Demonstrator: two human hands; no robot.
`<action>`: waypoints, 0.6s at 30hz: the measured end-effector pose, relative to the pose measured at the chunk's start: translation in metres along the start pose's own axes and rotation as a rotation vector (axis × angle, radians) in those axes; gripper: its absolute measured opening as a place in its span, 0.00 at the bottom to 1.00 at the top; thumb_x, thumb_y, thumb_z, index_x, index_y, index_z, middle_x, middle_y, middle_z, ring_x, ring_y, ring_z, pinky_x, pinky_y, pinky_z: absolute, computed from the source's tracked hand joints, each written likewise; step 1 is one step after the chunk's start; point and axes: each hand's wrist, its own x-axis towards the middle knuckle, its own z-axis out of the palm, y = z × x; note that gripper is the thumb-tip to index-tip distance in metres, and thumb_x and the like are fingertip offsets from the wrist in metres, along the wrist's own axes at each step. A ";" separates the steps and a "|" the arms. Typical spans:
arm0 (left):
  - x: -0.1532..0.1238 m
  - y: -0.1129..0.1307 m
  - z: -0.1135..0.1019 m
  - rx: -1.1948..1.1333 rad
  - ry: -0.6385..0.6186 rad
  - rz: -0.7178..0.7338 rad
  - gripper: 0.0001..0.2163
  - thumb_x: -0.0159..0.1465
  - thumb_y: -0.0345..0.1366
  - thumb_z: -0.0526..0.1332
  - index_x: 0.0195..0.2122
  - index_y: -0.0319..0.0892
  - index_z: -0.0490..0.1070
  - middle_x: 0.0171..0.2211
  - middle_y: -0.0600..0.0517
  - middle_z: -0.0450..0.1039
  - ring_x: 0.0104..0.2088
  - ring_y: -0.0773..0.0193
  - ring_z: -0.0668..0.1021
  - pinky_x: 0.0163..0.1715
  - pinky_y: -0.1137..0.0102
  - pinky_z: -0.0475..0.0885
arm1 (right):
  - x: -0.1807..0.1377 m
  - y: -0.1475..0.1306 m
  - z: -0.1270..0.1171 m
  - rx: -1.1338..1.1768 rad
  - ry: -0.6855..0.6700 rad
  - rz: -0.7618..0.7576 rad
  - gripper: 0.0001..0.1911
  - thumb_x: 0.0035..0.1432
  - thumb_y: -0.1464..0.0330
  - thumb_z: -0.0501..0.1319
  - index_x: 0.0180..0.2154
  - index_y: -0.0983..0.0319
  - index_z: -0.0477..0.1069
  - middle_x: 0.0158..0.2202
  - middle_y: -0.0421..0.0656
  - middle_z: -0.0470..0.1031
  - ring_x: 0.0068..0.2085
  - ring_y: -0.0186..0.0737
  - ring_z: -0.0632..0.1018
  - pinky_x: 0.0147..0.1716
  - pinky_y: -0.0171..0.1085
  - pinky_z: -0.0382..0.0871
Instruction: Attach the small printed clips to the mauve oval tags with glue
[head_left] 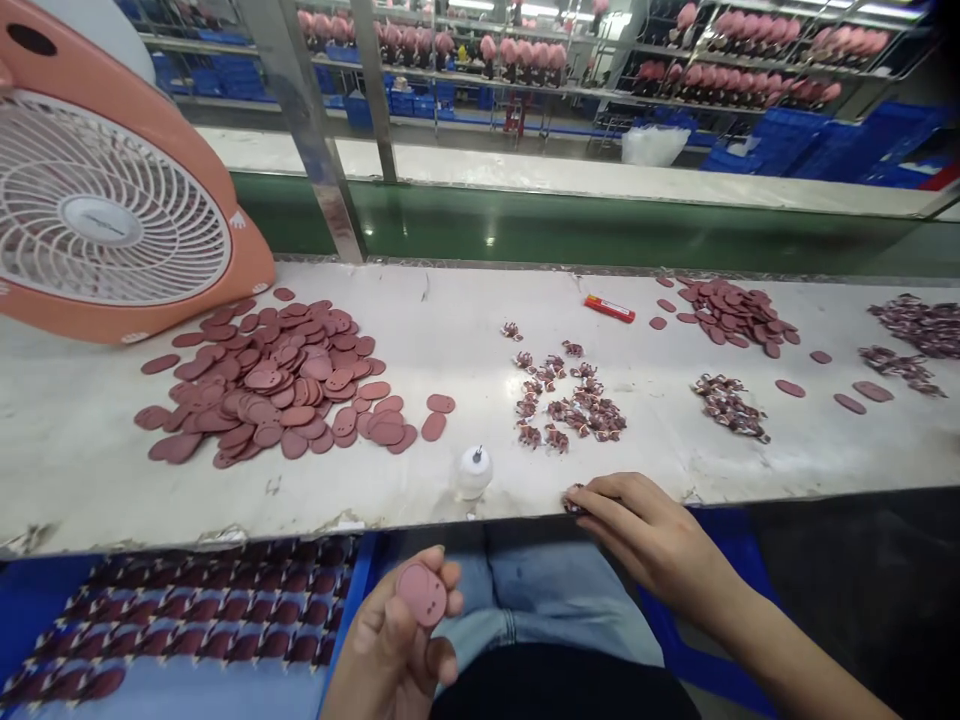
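Low in front of me, my left hand (pixel 409 630) grips a dull pink oval disc (pixel 421 594) with small dark holes, thumb against its face. At the table's front edge, the fingertips of my right hand (pixel 649 530) close on a small dark brown figure-like piece (pixel 574 499), mostly covered by the fingers. Just beyond lies a cluster of similar small brown pieces (pixel 589 412). A white round bottle (pixel 473 472) with a dark thin tip stands between the hands. To the left spreads a big heap of pink oval discs (pixel 277 385).
An orange fan (pixel 210 230) stands at the far left. A red tube (pixel 609 308) lies toward the back. More discs (pixel 739 312) and brown pieces (pixel 727 408) lie to the right. Below the table's left edge, a blue tray (pixel 187 690) holds rows of dark reddish pieces.
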 end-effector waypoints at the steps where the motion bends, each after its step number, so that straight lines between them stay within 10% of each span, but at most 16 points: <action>1: -0.003 0.000 0.001 0.007 -0.011 -0.017 0.19 0.43 0.47 0.78 0.33 0.43 0.83 0.29 0.49 0.81 0.27 0.66 0.79 0.15 0.82 0.68 | -0.002 -0.004 -0.002 0.027 0.008 0.003 0.16 0.67 0.75 0.57 0.53 0.55 0.74 0.41 0.47 0.78 0.40 0.46 0.79 0.39 0.44 0.76; 11: -0.021 -0.001 0.002 0.031 -0.297 -0.241 0.19 0.48 0.49 0.76 0.34 0.40 0.84 0.24 0.51 0.74 0.24 0.70 0.75 0.19 0.82 0.71 | 0.035 -0.089 -0.022 0.792 -0.086 0.197 0.09 0.62 0.70 0.66 0.44 0.52 0.77 0.37 0.41 0.82 0.36 0.39 0.82 0.34 0.33 0.79; 18: -0.018 -0.006 -0.008 -0.022 -0.428 -0.264 0.15 0.53 0.48 0.74 0.29 0.41 0.83 0.27 0.52 0.77 0.25 0.72 0.79 0.21 0.83 0.73 | 0.058 -0.101 -0.017 0.850 -0.221 0.266 0.04 0.60 0.69 0.69 0.38 0.54 0.79 0.32 0.37 0.81 0.31 0.33 0.80 0.32 0.29 0.75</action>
